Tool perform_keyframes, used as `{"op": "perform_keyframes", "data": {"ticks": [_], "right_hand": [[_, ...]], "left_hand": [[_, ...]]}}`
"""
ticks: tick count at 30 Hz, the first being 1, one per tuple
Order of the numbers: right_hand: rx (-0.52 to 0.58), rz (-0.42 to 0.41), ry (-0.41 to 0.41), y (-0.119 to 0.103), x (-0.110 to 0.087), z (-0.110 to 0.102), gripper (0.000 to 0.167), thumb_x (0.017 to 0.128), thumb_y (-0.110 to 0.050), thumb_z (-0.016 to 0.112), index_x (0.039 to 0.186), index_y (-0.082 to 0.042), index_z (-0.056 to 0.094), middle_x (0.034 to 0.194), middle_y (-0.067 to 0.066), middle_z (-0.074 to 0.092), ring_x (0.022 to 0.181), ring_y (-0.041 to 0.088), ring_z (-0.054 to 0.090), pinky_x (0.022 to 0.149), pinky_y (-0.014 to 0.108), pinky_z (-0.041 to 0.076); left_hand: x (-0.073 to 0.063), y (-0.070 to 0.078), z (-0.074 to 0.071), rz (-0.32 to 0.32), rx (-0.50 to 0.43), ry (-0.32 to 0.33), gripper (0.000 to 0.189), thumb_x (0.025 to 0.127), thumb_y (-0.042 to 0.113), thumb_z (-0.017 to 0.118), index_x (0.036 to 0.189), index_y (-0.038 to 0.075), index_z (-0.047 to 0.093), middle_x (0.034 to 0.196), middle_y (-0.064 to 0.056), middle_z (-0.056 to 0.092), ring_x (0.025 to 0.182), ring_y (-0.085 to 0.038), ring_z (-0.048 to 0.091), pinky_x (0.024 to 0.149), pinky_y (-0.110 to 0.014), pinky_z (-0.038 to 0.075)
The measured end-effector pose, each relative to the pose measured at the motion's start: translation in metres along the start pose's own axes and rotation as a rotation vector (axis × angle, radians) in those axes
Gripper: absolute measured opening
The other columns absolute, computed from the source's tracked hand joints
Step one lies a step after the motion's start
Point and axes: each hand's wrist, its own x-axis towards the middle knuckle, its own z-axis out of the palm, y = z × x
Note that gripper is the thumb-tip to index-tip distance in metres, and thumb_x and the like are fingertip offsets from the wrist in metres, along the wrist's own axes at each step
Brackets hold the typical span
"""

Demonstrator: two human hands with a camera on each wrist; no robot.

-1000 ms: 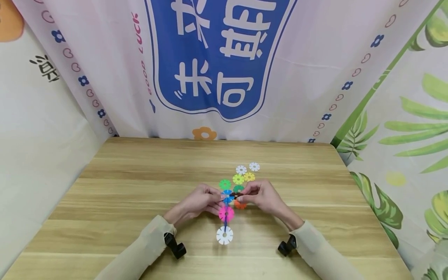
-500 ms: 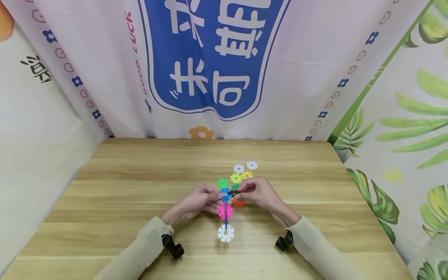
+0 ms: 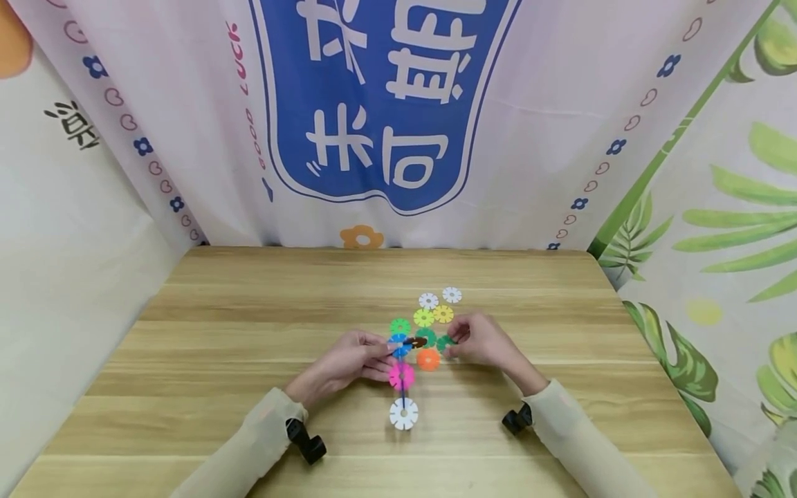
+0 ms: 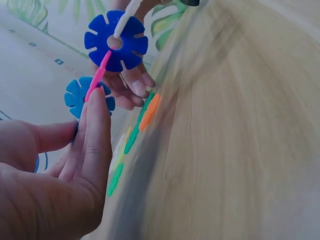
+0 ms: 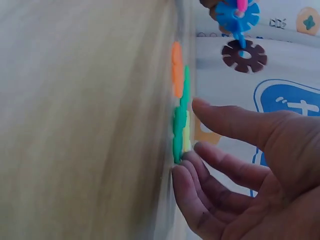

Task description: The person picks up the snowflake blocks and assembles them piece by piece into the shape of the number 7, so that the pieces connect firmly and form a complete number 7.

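A chain of slotted plastic discs is held off the table by my left hand point(image 3: 358, 360), which pinches its light blue disc point(image 4: 76, 97). From there the chain runs toward me through a pink disc point(image 3: 401, 377) and a dark blue disc point(image 4: 116, 41) to a white disc point(image 3: 404, 413). On the right side, a brown disc point(image 5: 244, 56) is joined to the chain. My right hand point(image 3: 482, 340) is low over the table, its fingertips beside a green disc point(image 5: 178, 134). Thumb and fingers are apart, with nothing pinched between them.
Loose discs lie on the wooden table point(image 3: 249, 297) beyond and beside the chain: orange point(image 3: 428, 360), another green point(image 3: 426, 337), bright green point(image 3: 400, 326), yellow-green point(image 3: 424, 317), yellow point(image 3: 443, 314) and two white ones point(image 3: 428, 301). A printed curtain point(image 3: 535, 173) hangs behind the table.
My right hand has let go of the brown disc, which stays on the chain, and has moved right to the green disc. My left hand keeps its hold in nearly the same place.
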Motion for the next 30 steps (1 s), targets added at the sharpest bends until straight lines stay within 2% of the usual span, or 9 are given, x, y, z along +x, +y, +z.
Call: {"op": "perform_keyframes", "data": {"ticks": [8,16,22,30], "right_hand": [[-0.069,0.066,0.029,-0.004,0.002,0.004,0.037,0.072,-0.014,0.095,0.101,-0.008,0.073,0.094,0.004,0.070,0.086,0.019,0.062,0.079,0.031,0.059],[-0.095,0.068,0.036,0.000,0.001,0.001,0.042,0.072,-0.016,0.096,0.106,-0.007,0.073,0.102,0.006,0.071,0.093,0.020,0.063,0.085,0.038,0.059],[-0.081,0.078,-0.002,0.007,0.003,-0.004,0.043,0.074,-0.016,0.095,0.109,-0.007,0.073,0.105,0.006,0.070,0.096,0.020,0.063,0.091,0.039,0.060],[-0.055,0.044,-0.042,0.012,0.003,-0.009,0.036,0.077,-0.013,0.093,0.104,-0.006,0.072,0.101,0.007,0.069,0.092,0.019,0.061,0.084,0.034,0.057]], "left_hand": [[0.001,0.001,0.003,0.001,0.002,-0.006,0.024,0.104,0.009,0.062,0.118,-0.009,0.067,0.088,-0.007,0.076,0.076,-0.016,0.076,0.079,-0.033,0.069],[-0.001,0.000,0.001,0.012,0.005,0.006,0.024,0.104,0.008,0.061,0.120,-0.009,0.068,0.088,-0.006,0.077,0.077,-0.016,0.077,0.080,-0.034,0.069],[-0.002,0.000,0.000,0.008,-0.007,0.011,0.022,0.105,0.008,0.060,0.118,-0.008,0.069,0.087,-0.006,0.077,0.077,-0.015,0.077,0.079,-0.032,0.069],[-0.003,-0.002,-0.002,0.002,-0.020,0.008,0.022,0.106,0.008,0.059,0.119,-0.006,0.069,0.087,-0.005,0.076,0.077,-0.015,0.076,0.080,-0.033,0.069]]}}
